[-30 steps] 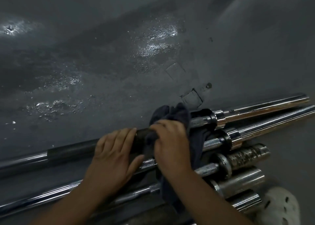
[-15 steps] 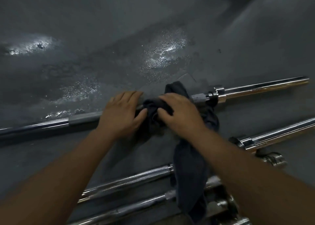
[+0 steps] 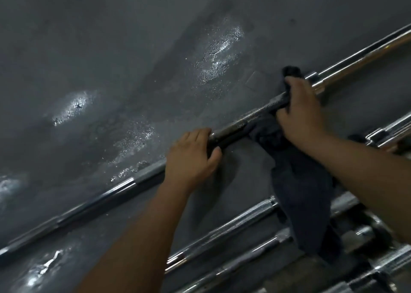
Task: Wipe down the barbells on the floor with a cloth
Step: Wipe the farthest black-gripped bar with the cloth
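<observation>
Barbell [image 3: 240, 123]: one, lying on the grey floor [image 3: 111, 59], apart from and beyond the other barbells [image 3: 233, 226] grouped nearer the person. Long axis ran from near-left to far-right.

Cloth [image 3: 300, 192]: dark, bunched round the knurled shaft close to the collar, its tail hanging over the nearer bars.

Right hand [image 3: 302, 110]: fingers curled over cloth and shaft together, gripping both.

Left hand [image 3: 191, 155]: fingers and thumb wrapped round the bare shaft, left of the cloth, apparently steadying it.

Judgement: the right hand lay nearer the sleeve [image 3: 355, 57]. Any stroke would follow the axis, toward the sleeve or back toward the left hand.
</observation>
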The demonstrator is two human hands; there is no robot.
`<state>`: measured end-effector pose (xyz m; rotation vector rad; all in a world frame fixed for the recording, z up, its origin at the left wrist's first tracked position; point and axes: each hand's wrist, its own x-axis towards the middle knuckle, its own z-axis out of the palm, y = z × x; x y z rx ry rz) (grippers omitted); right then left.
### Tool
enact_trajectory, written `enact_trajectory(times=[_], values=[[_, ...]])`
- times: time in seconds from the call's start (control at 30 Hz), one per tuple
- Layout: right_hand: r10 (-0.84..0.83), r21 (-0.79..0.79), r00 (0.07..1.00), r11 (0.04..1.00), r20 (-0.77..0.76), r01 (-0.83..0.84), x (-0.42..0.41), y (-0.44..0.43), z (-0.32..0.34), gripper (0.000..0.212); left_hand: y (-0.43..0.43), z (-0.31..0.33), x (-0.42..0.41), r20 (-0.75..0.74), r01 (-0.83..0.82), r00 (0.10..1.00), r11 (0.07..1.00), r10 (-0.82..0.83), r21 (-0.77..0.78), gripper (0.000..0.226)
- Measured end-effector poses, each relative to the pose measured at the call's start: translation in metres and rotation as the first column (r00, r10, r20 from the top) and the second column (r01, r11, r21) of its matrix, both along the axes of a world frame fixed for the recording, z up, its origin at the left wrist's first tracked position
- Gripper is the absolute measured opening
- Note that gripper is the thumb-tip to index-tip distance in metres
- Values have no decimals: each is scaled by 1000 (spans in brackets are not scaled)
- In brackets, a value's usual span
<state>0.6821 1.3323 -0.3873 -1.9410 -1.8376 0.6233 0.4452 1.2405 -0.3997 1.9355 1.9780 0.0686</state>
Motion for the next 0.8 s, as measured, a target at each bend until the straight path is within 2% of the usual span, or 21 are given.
enact_trajectory(times=[0.07, 0.17, 0.2, 0.23, 0.27, 0.33, 0.37, 0.4, 0.47, 0.5, 0.53, 0.57, 0.63, 0.67, 0.7, 0.73, 0.8], values=[[32, -100, 999, 994, -5, -32, -39, -19, -2, 63, -2, 0, 2, 3, 24, 1000, 1000, -25, 9, 58], [389, -171, 921, 906, -29, -388, -44, -43, 5, 70, -5, 2, 2, 22, 14, 1000, 1000, -14, 13, 57], [464, -170, 886, 874, 10, -456, -28, -38, 5, 70, -5, 2, 3, 24, 2, 1000, 1000, -3, 17, 55], [472, -148, 879, 876, 66, -459, -11, -28, 4, 67, -5, 2, 3, 26, -9, 1000, 1000, 8, 21, 54], [395, -104, 913, 917, 107, -384, 6, -14, 1, 64, -7, 1, 5, 27, -15, 1000, 1000, 14, 24, 54], [209, -86, 972, 976, 107, -200, 14, -5, 5, 62, -12, 2, 10, 33, -11, 999, 1000, 10, 24, 57], [205, -114, 972, 975, 112, -193, 3, -11, 5, 62, -15, 3, 13, 39, -13, 999, 1000, 12, 24, 59], [273, -164, 957, 953, 96, -255, -14, -24, 3, 63, -19, 3, 15, 45, -15, 999, 1000, 14, 27, 61], [489, -255, 872, 845, 11, -470, -41, -51, 3, 72, -29, 4, 18, 77, -8, 997, 999, 5, 36, 64], [547, -250, 836, 805, -42, -539, -41, -57, 7, 74, -35, 3, 19, 97, 3, 995, 999, -7, 39, 65], [542, -221, 837, 810, -72, -543, -33, -53, 8, 73, -41, 3, 20, 111, 16, 994, 999, -20, 37, 67], [470, -195, 880, 858, -74, -475, -19, -45, 6, 70, -48, 2, 22, 120, 25, 992, 999, -29, 29, 70], [194, -137, 981, 972, 16, -190, 8, -31, 4, 62, -61, 0, 26, 131, 29, 991, 1000, -30, 12, 74], [77, -113, 995, 991, 59, -70, 11, -34, 3, 59, -67, 1, 30, 134, 26, 991, 1000, -26, 2, 75], [31, -101, 996, 995, 81, -23, 2, -42, 2, 56, -71, 1, 33, 136, 22, 990, 1000, -21, -8, 76], [60, -114, 995, 992, 82, -50, -13, -55, 2, 55, -75, 2, 37, 141, 23, 990, 1000, -21, -16, 77], [289, -173, 957, 944, 21, -281, -45, -86, 2, 57, -83, 5, 43, 162, 33, 986, 999, -29, -25, 77]])
